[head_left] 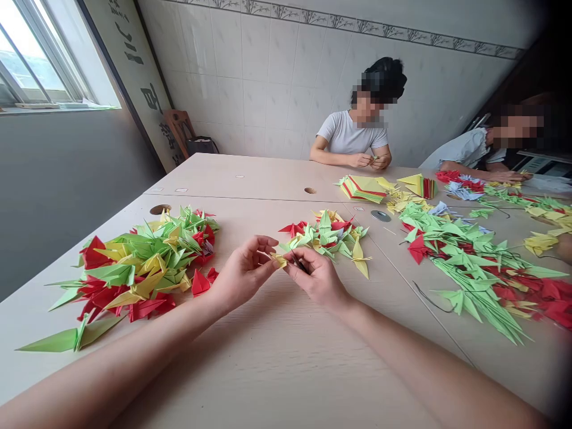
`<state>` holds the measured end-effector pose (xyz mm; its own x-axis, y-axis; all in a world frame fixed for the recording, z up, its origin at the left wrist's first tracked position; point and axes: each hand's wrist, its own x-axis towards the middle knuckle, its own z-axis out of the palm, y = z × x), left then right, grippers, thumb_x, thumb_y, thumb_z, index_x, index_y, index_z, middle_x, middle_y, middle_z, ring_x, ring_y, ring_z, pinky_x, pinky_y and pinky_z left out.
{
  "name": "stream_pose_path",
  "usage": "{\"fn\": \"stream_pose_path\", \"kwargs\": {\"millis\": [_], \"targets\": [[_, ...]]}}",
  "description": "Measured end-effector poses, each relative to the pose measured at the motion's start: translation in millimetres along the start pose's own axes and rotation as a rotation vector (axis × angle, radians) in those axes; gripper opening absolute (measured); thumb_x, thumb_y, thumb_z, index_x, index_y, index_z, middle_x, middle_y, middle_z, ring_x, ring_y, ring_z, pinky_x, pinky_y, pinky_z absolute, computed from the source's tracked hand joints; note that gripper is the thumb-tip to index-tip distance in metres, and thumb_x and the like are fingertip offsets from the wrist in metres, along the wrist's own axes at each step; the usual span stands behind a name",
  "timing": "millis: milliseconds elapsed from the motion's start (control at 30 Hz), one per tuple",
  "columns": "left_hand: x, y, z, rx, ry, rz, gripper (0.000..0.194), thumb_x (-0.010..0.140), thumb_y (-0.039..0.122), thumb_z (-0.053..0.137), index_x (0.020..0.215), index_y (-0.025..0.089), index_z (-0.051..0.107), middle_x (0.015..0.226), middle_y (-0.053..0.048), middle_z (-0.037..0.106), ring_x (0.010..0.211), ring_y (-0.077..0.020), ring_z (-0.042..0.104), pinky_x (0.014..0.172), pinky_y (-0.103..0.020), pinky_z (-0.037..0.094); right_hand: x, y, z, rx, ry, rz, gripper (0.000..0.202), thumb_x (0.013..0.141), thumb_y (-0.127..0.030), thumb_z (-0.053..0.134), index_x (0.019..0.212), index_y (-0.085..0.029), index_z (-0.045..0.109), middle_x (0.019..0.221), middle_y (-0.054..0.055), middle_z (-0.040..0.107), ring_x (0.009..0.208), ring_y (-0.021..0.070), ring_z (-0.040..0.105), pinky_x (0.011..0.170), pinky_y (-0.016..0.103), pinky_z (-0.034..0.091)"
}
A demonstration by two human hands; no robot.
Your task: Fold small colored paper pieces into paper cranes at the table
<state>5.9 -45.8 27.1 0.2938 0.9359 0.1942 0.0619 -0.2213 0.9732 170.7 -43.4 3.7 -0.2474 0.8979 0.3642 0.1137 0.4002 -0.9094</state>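
My left hand (245, 268) is closed, its thumb and fingers pinching a small folded yellow paper piece (280, 260). My right hand (318, 275) is closed around a small dark tool (298, 262), whose kind I cannot make out, and its fingertips meet the yellow paper. Just beyond my hands lies a small pile of folded paper cranes (328, 235) in green, red and yellow. Left of my left hand is a larger heap of paper cranes (147, 262) in the same colours. A single green crane (74, 338) lies at the near left.
Strung green and red cranes (473, 262) spread over the table's right side. Stacks of coloured paper (364, 187) lie farther back. Two people sit across: one in a grey shirt (353, 134), another at far right (469, 152). The table (250, 369) has round holes and seams.
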Motion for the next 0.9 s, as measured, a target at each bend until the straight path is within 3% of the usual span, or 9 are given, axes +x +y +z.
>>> {"fn": "stream_pose_path", "kwargs": {"millis": [267, 433, 667, 800, 900], "targets": [[-4.7, -6.3, 3.2, 0.234, -0.052, 0.168, 0.011, 0.079, 0.021, 0.054, 0.089, 0.017, 0.051, 0.088, -0.004, 0.057, 0.076, -0.0125, 0.056, 0.065, -0.026, 0.048, -2.5, 0.0, -0.2, 0.011, -0.02, 0.032, 0.01, 0.08, -0.026, 0.054, 0.086, -0.018, 0.057, 0.062, -0.003, 0.048, 0.05, 0.0079, 0.042, 0.044, 0.021, 0.036], [-2.6, -8.4, 3.7, 0.194, -0.06, 0.103, 0.015, 0.078, 0.026, 0.056, 0.088, 0.015, 0.055, 0.087, -0.006, 0.06, 0.08, -0.0148, 0.058, 0.073, -0.031, 0.048, -3.5, -2.9, 0.0, 0.0, -0.001, 0.016, 0.017, 0.08, -0.03, 0.056, 0.093, -0.019, 0.059, 0.068, -0.001, 0.054, 0.053, 0.0089, 0.047, 0.045, 0.022, 0.04], [-1.7, -4.0, 3.9, -0.06, -0.027, 0.033, 0.034, 0.077, 0.024, 0.058, 0.103, 0.019, 0.037, 0.084, -0.003, 0.061, 0.081, -0.0142, 0.06, 0.076, -0.031, 0.048, -2.4, 0.1, 1.8, 0.018, 0.018, -0.015, 0.016, 0.079, -0.031, 0.059, 0.092, -0.021, 0.058, 0.075, 0.001, 0.058, 0.061, 0.0121, 0.053, 0.05, 0.025, 0.045], [-2.4, -2.6, 2.6, -0.028, -0.012, 0.019, 0.034, 0.078, 0.024, 0.056, 0.105, 0.021, 0.035, 0.085, -0.003, 0.061, 0.083, -0.0146, 0.06, 0.077, -0.032, 0.047, -1.6, 1.0, 0.8, -0.086, 0.034, -0.14, 0.019, 0.08, -0.027, 0.058, 0.099, -0.023, 0.059, 0.083, 0.003, 0.058, 0.072, 0.0148, 0.055, 0.061, 0.028, 0.047], [-3.2, -3.4, 2.2, -0.029, -0.024, 0.019, 0.035, 0.079, 0.023, 0.056, 0.106, 0.022, 0.034, 0.083, -0.002, 0.06, 0.081, -0.0136, 0.059, 0.075, -0.03, 0.047, -0.4, -0.3, -1.2, -0.172, 0.037, -0.229, 0.012, 0.079, -0.025, 0.059, 0.091, -0.022, 0.061, 0.082, 0.003, 0.056, 0.077, 0.0158, 0.053, 0.067, 0.03, 0.045]]}}
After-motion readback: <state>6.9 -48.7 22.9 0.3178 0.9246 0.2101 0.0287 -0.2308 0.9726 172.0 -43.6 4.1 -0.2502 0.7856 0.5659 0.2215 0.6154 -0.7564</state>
